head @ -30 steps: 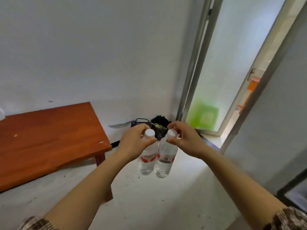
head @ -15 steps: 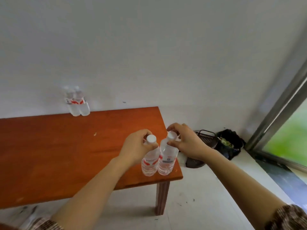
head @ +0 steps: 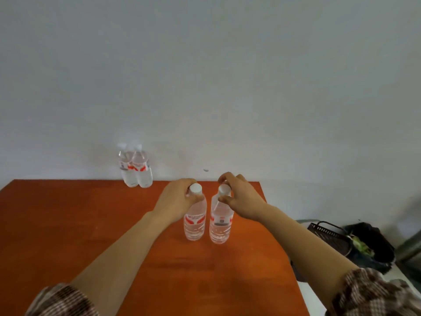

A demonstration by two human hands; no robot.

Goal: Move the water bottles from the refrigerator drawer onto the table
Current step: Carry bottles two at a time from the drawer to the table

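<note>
Over the worktop, toward its right edge, my left grip pinches the left bottle by its white cap, my right grip the right bottle. Both are clear and upright, their red-and-white labels unreadable. A moment ago they hung over the near right corner. Two more bottles stand at the far edge.
</note>
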